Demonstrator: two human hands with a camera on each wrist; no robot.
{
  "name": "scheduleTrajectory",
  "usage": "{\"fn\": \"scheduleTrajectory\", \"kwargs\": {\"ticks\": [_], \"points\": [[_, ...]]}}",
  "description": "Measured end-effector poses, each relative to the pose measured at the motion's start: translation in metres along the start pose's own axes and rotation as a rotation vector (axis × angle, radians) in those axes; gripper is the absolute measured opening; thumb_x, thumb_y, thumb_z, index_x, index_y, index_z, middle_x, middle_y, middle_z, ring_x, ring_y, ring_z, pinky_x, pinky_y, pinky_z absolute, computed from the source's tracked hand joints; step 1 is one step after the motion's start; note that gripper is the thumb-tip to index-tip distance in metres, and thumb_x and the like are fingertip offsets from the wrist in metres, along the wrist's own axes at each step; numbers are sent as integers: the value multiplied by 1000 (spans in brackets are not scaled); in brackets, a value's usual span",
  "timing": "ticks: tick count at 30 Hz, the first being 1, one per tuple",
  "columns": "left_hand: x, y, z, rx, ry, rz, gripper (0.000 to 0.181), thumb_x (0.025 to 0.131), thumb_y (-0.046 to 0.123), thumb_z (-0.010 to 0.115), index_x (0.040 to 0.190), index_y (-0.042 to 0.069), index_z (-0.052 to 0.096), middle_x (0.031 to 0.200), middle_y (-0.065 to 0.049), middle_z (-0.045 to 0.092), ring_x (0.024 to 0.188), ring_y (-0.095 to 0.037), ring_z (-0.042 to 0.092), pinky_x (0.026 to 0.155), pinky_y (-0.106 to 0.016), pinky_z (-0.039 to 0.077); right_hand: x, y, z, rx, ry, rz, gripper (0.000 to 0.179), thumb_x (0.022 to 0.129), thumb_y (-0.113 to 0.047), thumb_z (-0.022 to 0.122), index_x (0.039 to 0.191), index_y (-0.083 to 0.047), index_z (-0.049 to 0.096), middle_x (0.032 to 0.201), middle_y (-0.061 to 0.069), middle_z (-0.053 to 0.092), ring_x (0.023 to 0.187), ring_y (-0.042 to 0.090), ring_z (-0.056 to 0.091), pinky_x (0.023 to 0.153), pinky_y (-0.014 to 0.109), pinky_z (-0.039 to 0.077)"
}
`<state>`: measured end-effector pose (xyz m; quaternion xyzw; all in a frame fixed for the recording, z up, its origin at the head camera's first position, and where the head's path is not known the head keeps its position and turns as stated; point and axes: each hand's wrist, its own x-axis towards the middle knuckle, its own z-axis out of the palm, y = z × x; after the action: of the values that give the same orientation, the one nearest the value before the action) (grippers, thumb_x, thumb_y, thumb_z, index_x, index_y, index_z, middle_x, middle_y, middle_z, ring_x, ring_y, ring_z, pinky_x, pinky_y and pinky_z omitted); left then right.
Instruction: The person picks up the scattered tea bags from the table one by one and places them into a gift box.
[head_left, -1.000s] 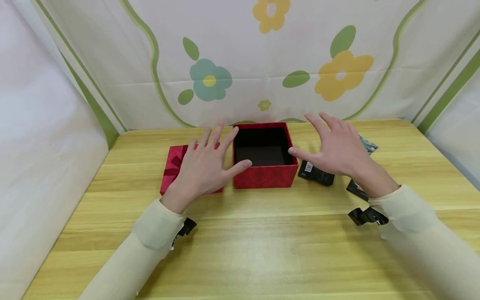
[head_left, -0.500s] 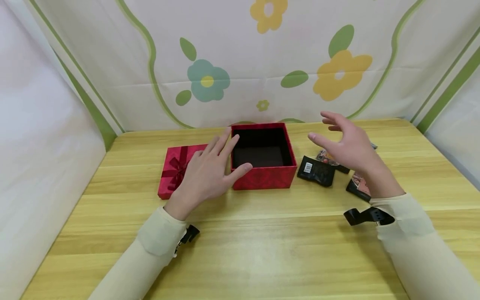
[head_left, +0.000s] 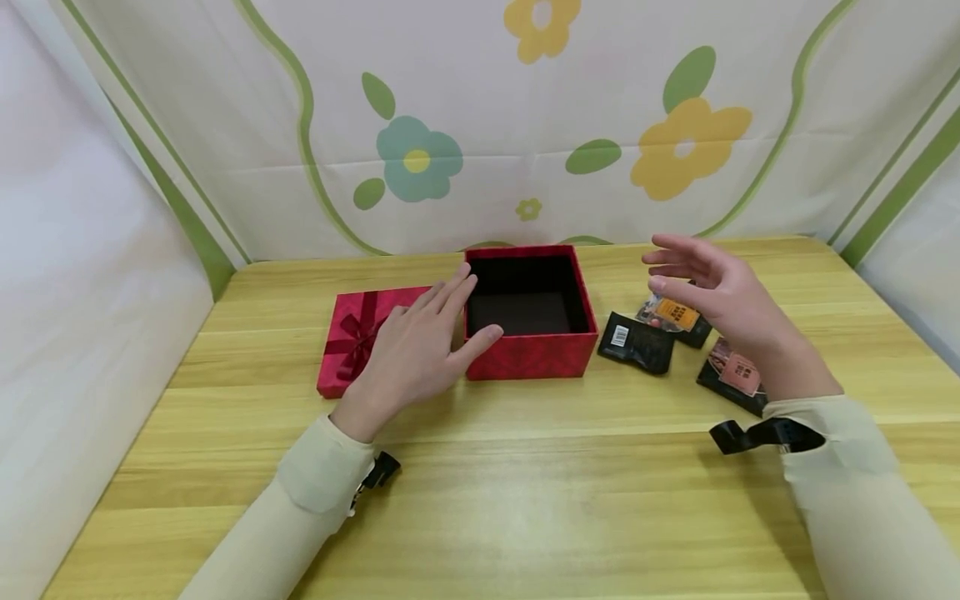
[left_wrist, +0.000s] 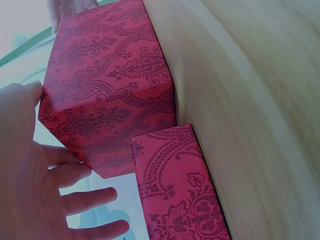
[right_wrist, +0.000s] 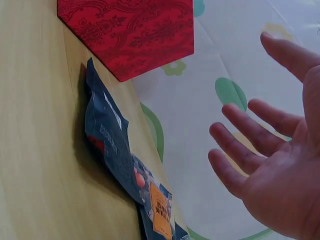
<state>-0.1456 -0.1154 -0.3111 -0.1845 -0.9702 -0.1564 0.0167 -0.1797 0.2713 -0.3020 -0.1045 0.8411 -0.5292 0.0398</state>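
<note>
An open red box (head_left: 531,357) with a patterned outside and a black inside stands at the back middle of the table. My left hand (head_left: 415,350) is at its left side, fingers extended, with fingertips by the left rim and the thumb by the front; whether they press on it I cannot tell. Partly under that hand lies the red lid (head_left: 348,337) with a ribbon bow. To the right of the box, my right hand (head_left: 723,287) hovers with loosely bent fingers and holds nothing. Below it are a black packet with a barcode (head_left: 637,343), an orange-labelled packet (head_left: 678,315) and a pink-labelled packet (head_left: 735,377).
The wooden table (head_left: 510,500) extends toward the front. A white cloth with printed flowers (head_left: 525,125) hangs close behind the box, and white cloth walls (head_left: 97,275) stand at the sides. Each wrist wears a black camera mount (head_left: 765,435).
My right hand has moved right, away from the box, and its fingers have bent more; the packets show more now. My left hand has lowered slightly toward the box's left side.
</note>
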Motion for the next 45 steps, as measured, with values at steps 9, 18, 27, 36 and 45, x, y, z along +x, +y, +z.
{"fn": "scheduleTrajectory", "kwargs": {"ticks": [9, 18, 27, 36, 45], "points": [[-2, 0, 3, -14, 12, -5, 86, 103, 75, 40, 172, 27, 20, 180, 9, 16, 161, -28, 35, 121, -63, 39, -3, 5, -6, 8, -43, -41, 55, 105, -16, 67, 157, -22, 51, 145, -13, 64, 129, 4, 61, 93, 15, 53], [-3, 0, 5, -21, 19, 4, 87, 103, 74, 42, 171, 24, 22, 180, 9, 16, 161, -28, 37, 119, -60, 43, -10, 12, -11, -96, -53, 20, 53, 103, -28, 72, 154, -25, 55, 144, -9, 63, 125, 3, 62, 90, 19, 56], [1, 2, 8, -29, 14, 10, 87, 102, 74, 42, 171, 24, 23, 180, 9, 16, 159, -28, 39, 117, -59, 46, -13, 18, -15, -152, -66, 27, 53, 103, -28, 73, 153, -24, 55, 142, -9, 62, 123, 6, 65, 89, 17, 57], [1, 2, 8, -7, 20, 12, 87, 102, 73, 42, 171, 23, 24, 179, 8, 18, 157, -28, 42, 111, -53, 51, -13, 30, -15, -325, -117, 65, 60, 100, -36, 75, 155, -23, 53, 151, 5, 58, 120, 7, 62, 87, 10, 48], [1, 0, 7, 2, 14, 8, 87, 103, 74, 42, 172, 24, 21, 180, 9, 16, 157, -28, 42, 114, -56, 49, -9, 37, -8, -420, -196, 55, 71, 95, -43, 80, 154, -12, 54, 143, 12, 59, 125, 30, 60, 88, 21, 51]]}}
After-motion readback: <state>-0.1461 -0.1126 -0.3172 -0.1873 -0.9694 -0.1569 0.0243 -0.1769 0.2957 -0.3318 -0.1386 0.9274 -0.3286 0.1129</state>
